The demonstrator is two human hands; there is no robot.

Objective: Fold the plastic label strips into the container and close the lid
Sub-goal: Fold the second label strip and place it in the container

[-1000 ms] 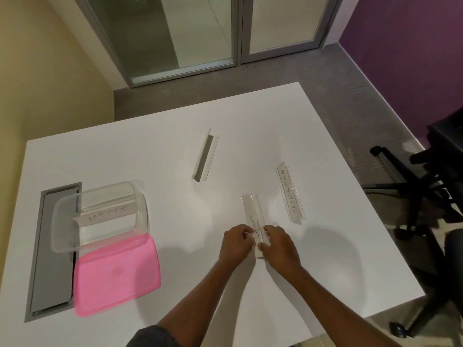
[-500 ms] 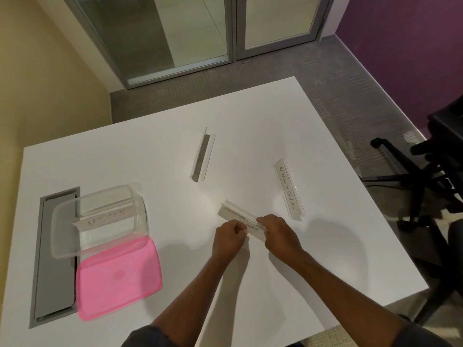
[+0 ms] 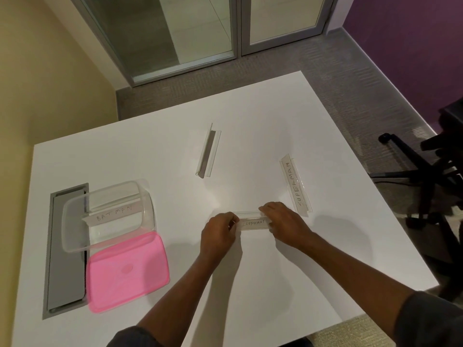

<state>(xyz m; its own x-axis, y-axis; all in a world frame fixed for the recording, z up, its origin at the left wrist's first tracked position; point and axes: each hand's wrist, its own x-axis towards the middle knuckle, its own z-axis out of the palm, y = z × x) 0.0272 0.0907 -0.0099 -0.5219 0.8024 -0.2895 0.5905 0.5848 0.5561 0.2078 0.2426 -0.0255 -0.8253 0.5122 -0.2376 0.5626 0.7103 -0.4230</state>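
A clear plastic strip labelled ELEPHANT (image 3: 252,223) lies crosswise on the white table (image 3: 250,121). My left hand (image 3: 219,232) grips its left end and my right hand (image 3: 284,222) grips its right end. A strip labelled SUPERMAN (image 3: 295,183) lies to the right, beyond my right hand. An unlabelled bent strip (image 3: 208,150) lies farther back at the middle. The clear container (image 3: 75,242) stands open at the left with a BATMAN strip (image 3: 114,213) inside. Its pink lid (image 3: 126,270) lies flat on the table just in front of it.
A grey cable tray cover (image 3: 66,266) is set into the table's left side, partly under the container. A black office chair (image 3: 436,176) stands off the table's right edge. Glass doors (image 3: 200,28) are beyond the table.
The ELEPHANT strip has turned from pointing away from me to lying crosswise between my hands, which have spread to its two ends.
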